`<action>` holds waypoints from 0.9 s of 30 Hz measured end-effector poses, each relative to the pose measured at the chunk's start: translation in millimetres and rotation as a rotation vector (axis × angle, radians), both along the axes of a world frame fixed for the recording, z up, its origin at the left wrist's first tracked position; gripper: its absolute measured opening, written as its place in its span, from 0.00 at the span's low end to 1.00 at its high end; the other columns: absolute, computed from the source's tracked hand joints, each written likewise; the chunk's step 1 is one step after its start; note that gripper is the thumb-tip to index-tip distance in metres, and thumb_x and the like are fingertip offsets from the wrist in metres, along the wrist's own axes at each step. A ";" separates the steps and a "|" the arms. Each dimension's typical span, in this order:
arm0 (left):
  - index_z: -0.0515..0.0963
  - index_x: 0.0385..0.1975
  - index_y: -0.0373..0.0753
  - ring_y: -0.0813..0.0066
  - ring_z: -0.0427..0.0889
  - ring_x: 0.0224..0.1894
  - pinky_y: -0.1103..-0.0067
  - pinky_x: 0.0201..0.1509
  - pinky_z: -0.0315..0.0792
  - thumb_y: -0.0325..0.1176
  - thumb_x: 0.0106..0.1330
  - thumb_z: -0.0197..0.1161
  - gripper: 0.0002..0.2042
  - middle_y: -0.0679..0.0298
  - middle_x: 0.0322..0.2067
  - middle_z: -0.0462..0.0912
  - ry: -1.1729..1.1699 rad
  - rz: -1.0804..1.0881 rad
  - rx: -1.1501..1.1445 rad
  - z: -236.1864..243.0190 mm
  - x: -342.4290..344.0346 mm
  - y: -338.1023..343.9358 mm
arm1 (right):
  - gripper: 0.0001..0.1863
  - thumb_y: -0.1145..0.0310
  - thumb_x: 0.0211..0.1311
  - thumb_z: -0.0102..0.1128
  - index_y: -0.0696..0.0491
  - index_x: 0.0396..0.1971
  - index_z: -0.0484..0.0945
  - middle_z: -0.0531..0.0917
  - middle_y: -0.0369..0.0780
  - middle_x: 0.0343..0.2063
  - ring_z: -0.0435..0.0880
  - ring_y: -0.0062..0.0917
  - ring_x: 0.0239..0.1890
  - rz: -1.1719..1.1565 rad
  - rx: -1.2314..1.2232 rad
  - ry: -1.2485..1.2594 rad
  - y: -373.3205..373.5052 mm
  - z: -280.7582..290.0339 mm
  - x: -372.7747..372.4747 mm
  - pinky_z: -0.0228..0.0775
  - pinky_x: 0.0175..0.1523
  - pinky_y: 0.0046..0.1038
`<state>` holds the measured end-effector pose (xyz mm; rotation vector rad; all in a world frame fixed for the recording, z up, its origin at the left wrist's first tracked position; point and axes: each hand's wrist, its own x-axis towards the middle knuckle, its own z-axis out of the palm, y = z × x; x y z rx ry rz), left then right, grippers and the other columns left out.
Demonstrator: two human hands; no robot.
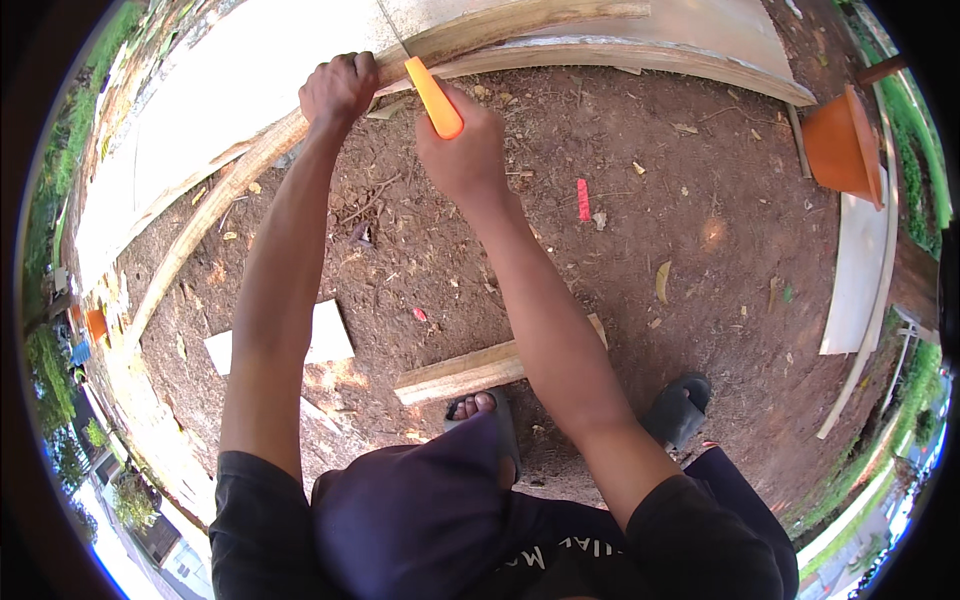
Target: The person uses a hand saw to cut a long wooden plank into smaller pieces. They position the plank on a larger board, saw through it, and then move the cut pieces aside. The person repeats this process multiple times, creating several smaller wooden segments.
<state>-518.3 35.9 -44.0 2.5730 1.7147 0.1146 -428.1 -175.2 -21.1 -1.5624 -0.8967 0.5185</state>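
My right hand [468, 148] is wrapped round the orange handle of a handsaw [434, 98]. The thin blade, seen nearly edge-on, runs up and left from the handle across a long wooden plank [530, 22]. How deep the blade sits in the wood I cannot tell. To the left of the blade, my left hand [338, 90] grips the same plank, its fingers closed over the wood. The plank lies across the near edge of a large pale board [240, 70].
A short wood offcut [465, 370] lies on the soil by my sandalled feet, with a white panel piece [332, 332] left of it. An orange pot [842, 148] stands at the right, near another pale board [852, 270]. A red strip [583, 200] lies on the ground.
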 end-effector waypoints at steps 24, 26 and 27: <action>0.86 0.28 0.38 0.51 0.86 0.30 0.59 0.41 0.78 0.48 0.67 0.41 0.26 0.45 0.27 0.86 -0.091 -0.013 -0.028 9.4 -3.9 -1.9 | 0.09 0.79 0.55 0.57 0.63 0.36 0.80 0.78 0.44 0.18 0.76 0.23 0.19 -0.066 -0.089 0.000 -42.5 45.5 -14.5 0.67 0.27 0.32; 0.85 0.25 0.37 0.55 0.84 0.26 0.61 0.38 0.77 0.48 0.68 0.42 0.26 0.47 0.23 0.85 -0.072 -0.074 0.069 -3.1 -0.9 9.4 | 0.03 0.78 0.55 0.58 0.62 0.28 0.77 0.75 0.46 0.15 0.73 0.29 0.16 -0.066 -0.076 -0.059 -11.8 46.5 -2.2 0.64 0.26 0.35; 0.85 0.24 0.37 0.56 0.84 0.25 0.61 0.37 0.77 0.47 0.68 0.42 0.25 0.48 0.23 0.85 -0.077 -0.073 0.072 -2.3 7.4 9.6 | 0.04 0.77 0.55 0.59 0.62 0.26 0.75 0.74 0.47 0.14 0.73 0.30 0.16 -0.072 -0.084 -0.021 -12.6 50.8 2.8 0.64 0.26 0.36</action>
